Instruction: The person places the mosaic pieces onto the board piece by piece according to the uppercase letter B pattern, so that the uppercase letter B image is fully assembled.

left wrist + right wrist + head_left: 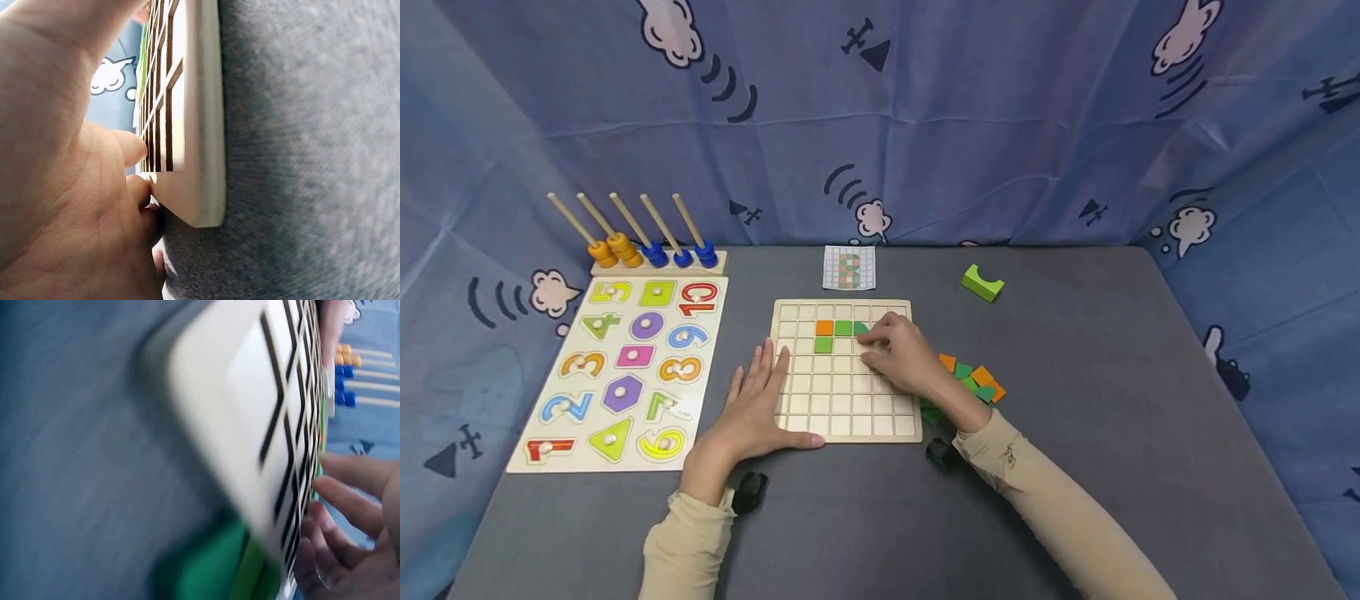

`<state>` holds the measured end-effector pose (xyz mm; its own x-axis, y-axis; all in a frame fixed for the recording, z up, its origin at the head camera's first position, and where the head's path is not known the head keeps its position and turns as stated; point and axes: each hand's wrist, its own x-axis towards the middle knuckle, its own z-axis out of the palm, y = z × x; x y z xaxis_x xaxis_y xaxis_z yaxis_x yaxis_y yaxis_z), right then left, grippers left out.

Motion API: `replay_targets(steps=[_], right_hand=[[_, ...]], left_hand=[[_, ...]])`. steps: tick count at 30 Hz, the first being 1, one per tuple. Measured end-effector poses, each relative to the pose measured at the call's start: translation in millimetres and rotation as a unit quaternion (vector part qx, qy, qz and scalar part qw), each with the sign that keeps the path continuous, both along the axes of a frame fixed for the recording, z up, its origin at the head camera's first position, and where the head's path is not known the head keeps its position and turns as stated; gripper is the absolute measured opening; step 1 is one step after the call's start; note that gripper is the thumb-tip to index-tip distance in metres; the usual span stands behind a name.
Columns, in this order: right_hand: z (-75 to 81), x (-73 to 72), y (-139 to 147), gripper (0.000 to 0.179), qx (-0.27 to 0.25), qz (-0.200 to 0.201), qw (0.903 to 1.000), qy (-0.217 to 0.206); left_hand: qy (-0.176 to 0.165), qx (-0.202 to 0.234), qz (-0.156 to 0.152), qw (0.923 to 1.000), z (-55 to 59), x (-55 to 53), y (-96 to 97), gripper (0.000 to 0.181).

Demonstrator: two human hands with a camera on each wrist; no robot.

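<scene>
A wooden grid board (842, 408) lies on the table. On it sit an orange square tile (824, 327), a green square tile (843, 327), another green square tile (823, 344) and a dark green tile (861, 328) with a curved side. My right hand (902, 354) reaches over the board, its fingertips touching the dark green tile's near edge; thumb and index stand apart. In the right wrist view the fingers (353, 503) reach down to the grid. My left hand (756, 417) rests spread along the board's left side, thumb at the near edge. The left wrist view shows its palm (75, 206) beside the board's corner.
Loose orange and green tiles (982, 377) lie in a pile right of the board, partly under the right forearm. A printed pattern card (849, 267) is behind the board. A green arch block (982, 284) stands back right. A number puzzle (625, 375) and bead stacker (658, 265) occupy the left.
</scene>
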<state>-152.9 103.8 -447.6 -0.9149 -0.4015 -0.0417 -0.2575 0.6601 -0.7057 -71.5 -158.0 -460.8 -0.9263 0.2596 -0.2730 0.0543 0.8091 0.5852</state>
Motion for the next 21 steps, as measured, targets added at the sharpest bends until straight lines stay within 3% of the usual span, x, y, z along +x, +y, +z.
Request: replay_targets(steps=[8, 21], right_hand=[[2.9, 10.8, 45, 0.033, 0.01, 0.039, 0.999, -0.017], [5.1, 19.7, 96, 0.042, 0.02, 0.013, 0.9992, -0.033]], left_hand=[[0.003, 0.003, -0.001, 1.0, 2.0, -0.7, -0.3, 0.144], [0.009, 0.012, -0.004, 0.9999, 2.3, 1.8, 0.3, 0.144]])
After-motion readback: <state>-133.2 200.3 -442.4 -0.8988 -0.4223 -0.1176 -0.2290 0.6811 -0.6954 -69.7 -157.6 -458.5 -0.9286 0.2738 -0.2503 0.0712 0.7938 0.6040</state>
